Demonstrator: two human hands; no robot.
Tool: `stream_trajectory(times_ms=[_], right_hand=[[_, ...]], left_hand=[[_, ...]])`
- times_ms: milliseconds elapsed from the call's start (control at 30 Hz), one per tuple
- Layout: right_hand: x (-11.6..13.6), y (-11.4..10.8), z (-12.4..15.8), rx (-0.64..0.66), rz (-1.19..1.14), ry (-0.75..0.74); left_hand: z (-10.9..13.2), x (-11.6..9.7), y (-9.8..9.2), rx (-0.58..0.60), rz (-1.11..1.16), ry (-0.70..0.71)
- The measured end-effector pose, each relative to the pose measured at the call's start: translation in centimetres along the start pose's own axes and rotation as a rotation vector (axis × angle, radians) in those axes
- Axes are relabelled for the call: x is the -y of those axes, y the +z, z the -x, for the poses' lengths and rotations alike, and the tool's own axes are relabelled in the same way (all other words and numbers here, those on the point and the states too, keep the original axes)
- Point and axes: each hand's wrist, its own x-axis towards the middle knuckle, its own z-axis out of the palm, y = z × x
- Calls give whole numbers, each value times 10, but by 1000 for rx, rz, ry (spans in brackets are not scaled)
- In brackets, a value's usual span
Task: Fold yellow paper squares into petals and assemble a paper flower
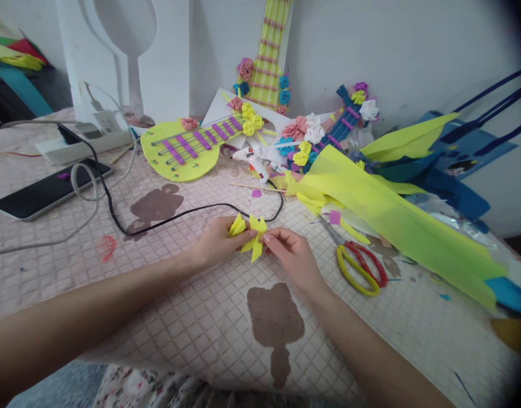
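Note:
Yellow crepe paper, cut into pointed petal-like pieces, is held between my two hands above the table. My left hand is closed around its left part, thumb pressed on the paper. From the other side my right hand pinches the right edge with thumb and finger. Just beyond my hands runs a black cord to a white glue gun. Scissors with one yellow and one red handle lie to the right of my right hand.
A yellow paper guitar and a blue one, both with paper flowers, lie at the back. Yellow crepe sheets spread over the right side. At left are a phone and a power strip with loose cables.

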Motion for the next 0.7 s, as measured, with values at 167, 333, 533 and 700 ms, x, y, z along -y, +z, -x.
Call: stream_trajectory(times_ms=[167, 333, 533, 700], right_hand=[[2, -2, -1, -55, -51, -12], [-1, -8, -5, -45, -137, -24], [4, -12, -4, 2, -95, -21], [5, -10, -1, 46, -41, -43]], left_hand=[[-3, 1, -1, 73, 184, -90], [-5, 2, -3, 176, 267, -139], [-3, -2, -4, 218, 211, -159], [-3, -3, -5, 220, 187, -156]])
